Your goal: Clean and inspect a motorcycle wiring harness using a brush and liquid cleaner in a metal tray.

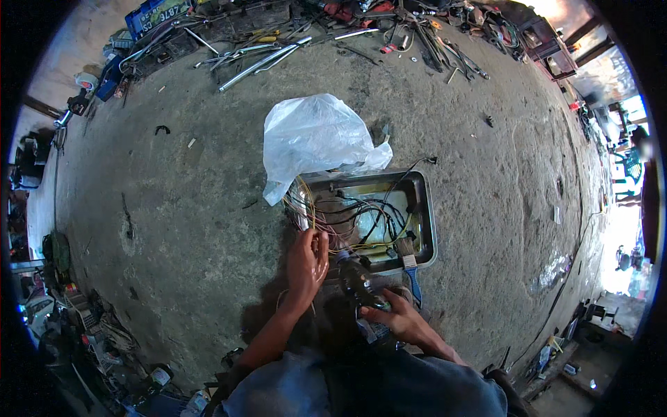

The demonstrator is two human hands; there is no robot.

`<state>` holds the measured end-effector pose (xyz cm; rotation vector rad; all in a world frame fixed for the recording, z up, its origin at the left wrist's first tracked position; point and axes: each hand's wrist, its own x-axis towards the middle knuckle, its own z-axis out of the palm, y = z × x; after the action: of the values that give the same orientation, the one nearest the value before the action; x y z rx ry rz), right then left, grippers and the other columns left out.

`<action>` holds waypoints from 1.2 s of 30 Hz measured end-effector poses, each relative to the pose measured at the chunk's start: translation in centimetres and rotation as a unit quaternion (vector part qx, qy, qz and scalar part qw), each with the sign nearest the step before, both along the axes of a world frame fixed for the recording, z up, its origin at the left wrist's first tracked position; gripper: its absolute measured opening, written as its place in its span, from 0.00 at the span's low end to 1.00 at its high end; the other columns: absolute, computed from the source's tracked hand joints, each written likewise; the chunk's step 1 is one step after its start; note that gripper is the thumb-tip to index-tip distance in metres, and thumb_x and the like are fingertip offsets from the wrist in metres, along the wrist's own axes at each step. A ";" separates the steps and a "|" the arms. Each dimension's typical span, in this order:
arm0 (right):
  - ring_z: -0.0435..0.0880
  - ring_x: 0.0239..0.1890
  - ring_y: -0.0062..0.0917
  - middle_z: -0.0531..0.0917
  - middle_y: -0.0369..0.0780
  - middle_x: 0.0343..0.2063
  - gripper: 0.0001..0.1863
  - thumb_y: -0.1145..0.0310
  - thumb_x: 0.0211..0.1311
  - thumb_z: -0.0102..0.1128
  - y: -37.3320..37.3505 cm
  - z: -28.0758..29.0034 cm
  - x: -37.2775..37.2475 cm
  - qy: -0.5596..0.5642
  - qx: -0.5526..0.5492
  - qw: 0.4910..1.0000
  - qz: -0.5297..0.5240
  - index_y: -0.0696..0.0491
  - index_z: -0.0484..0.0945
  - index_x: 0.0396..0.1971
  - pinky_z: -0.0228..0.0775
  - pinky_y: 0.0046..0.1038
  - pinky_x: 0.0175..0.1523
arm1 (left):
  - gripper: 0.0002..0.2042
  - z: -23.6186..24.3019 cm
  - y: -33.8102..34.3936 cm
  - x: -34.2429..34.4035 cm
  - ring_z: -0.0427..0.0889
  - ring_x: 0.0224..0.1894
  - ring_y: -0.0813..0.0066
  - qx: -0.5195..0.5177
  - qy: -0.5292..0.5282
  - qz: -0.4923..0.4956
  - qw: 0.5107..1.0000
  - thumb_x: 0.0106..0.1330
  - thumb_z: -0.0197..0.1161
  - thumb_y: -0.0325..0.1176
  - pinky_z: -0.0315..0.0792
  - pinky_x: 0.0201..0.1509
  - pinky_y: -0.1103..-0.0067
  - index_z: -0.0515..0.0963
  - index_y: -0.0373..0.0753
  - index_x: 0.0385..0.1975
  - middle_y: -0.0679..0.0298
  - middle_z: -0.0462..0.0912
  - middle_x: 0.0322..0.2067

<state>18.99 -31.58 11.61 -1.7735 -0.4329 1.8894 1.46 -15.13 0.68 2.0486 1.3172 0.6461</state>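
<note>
A bundle of thin yellow, red and black wires [347,210] lies in a shallow metal tray [427,240] with yellowish liquid at its bottom. My left hand [309,264], wet and with fingers closed, grips the wires at the tray's near left corner. In my right hand [399,320] is a clear plastic bottle [358,281] with dark contents, tilted so its neck points at the tray's near edge. Against that edge leans a paint brush [410,267], bristles inside and blue handle outside. A white plastic bag [316,132] partly covers the tray's far left corner.
Bare, stained concrete floor [194,208] surrounds the tray. Wrenches and long metal bars [264,64] lie along the far side. A red toolbox [549,45] stands at the far right, and assorted clutter [97,326] fills the left edge.
</note>
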 end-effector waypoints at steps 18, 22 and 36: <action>0.78 0.63 0.34 0.82 0.46 0.61 0.42 0.48 0.63 0.74 1.1 1.1 -0.2 -0.027 0.037 0.998 0.049 0.56 0.71 0.70 0.66 0.35 0.70 | 0.14 -0.6 1.3 -1.0 0.86 0.40 0.59 -0.084 -0.041 0.041 0.995 0.75 0.60 0.26 0.78 0.42 0.67 0.74 0.34 0.58 0.52 0.85 0.43; 0.79 0.62 0.32 0.83 0.46 0.60 0.43 0.47 0.63 0.74 1.6 1.0 -0.2 -0.023 0.034 0.998 0.043 0.57 0.70 0.70 0.67 0.34 0.69 | 0.10 -2.0 2.7 -0.9 0.89 0.39 0.61 -0.113 -0.078 0.038 0.990 0.77 0.59 0.29 0.79 0.41 0.68 0.77 0.32 0.53 0.52 0.88 0.37; 0.79 0.61 0.29 0.83 0.46 0.59 0.42 0.50 0.65 0.74 3.0 1.0 -0.4 -0.021 0.088 0.994 0.061 0.59 0.68 0.71 0.67 0.32 0.68 | 0.18 -2.8 5.4 -1.0 0.84 0.28 0.75 -0.256 -0.160 0.058 0.952 0.82 0.54 0.44 0.74 0.32 0.75 0.80 0.32 0.46 0.59 0.91 0.33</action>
<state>18.62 -28.60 12.57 -1.7066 -0.7156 1.8337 0.45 -9.76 -2.08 1.3940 1.2566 0.5830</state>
